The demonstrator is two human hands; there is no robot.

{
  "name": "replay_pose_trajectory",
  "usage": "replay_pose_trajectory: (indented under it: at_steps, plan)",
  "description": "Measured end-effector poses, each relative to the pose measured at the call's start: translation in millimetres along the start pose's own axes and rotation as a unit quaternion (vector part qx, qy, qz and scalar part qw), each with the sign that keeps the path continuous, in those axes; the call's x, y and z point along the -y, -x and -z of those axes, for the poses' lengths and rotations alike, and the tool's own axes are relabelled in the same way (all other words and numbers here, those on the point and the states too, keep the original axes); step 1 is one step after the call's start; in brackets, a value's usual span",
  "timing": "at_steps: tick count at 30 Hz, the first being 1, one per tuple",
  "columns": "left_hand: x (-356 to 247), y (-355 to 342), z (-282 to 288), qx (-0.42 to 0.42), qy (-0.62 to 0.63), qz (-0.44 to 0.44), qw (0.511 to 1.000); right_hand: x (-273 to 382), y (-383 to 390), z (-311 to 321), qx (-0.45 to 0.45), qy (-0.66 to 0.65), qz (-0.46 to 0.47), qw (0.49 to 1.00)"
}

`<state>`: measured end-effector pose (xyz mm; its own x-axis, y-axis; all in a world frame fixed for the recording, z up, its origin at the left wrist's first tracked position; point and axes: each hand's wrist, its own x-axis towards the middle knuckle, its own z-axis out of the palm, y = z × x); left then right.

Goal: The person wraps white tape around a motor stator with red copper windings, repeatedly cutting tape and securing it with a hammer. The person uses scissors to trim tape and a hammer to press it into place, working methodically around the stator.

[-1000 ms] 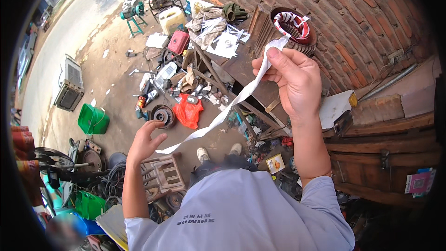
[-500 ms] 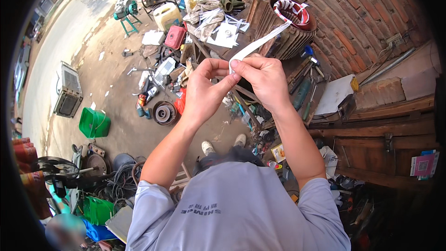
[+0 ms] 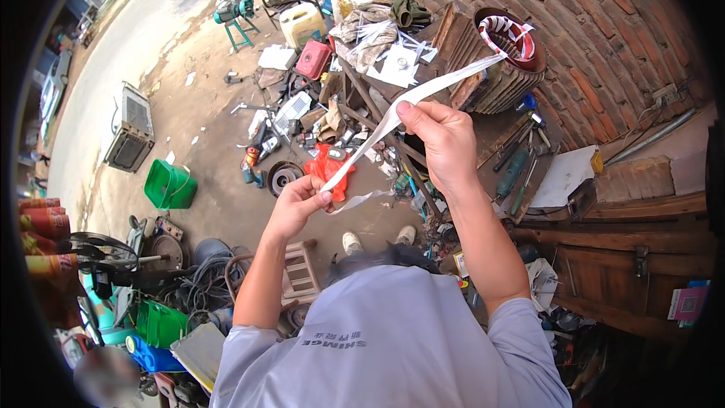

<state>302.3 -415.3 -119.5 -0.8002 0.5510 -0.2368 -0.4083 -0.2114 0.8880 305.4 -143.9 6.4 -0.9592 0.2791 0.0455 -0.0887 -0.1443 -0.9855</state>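
In the head view we count two bare hands and one long, narrow white fabric-like strip (image 3: 453,78), stretched slantwise between and beyond them. Our left hand (image 3: 297,200) pinches it with thumb against fingers, and a loose tail trails off to the right below the grip. Our right hand (image 3: 445,143), higher up, has its thumb pressed on the strip, its other fingers curled beneath and partly hidden. The far end runs up to one ring wrapped in red and white (image 3: 526,45), set in one rusty, ribbed, round metal housing (image 3: 504,89); it seems to meet the ring, though at this distance we cannot tell whether it is fastened.

Around us we count two green plastic buckets (image 3: 170,183), one pale yellow plastic jerrycan (image 3: 302,26), one red plastic can (image 3: 313,59), one crumpled red-orange plastic bag (image 3: 325,165) and two light-coloured shoes (image 3: 352,242). Our left forearm covers part of one brown slatted stool (image 3: 302,272). The hand tools on the right overlap too much for us to count, and the dark rim cuts off the edges.
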Motion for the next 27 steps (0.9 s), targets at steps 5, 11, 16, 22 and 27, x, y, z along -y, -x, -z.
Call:
replay_pose_trajectory:
  at_steps: [5,11,16,22,27]
  plan:
    - [35,62,103,0.121,0.245,0.221,0.936,-19,5,-9,-0.009,-0.010,0.009,1.000]
    - [34,41,144,-0.049,-0.420,0.237,0.875,-23,11,-15,-0.029,0.003,0.015,0.999]
    - [-53,-6,11,0.011,-0.279,-0.141,0.950,-29,16,-9,-0.033,0.000,-0.002,0.999]
    - [-74,-56,-76,0.153,-0.195,0.030,0.968,-26,33,6,-0.019,0.016,-0.001,1.000]
    - [-86,-22,-88,0.266,-0.134,0.091,0.950,-43,63,26,0.009,-0.014,-0.011,1.000]
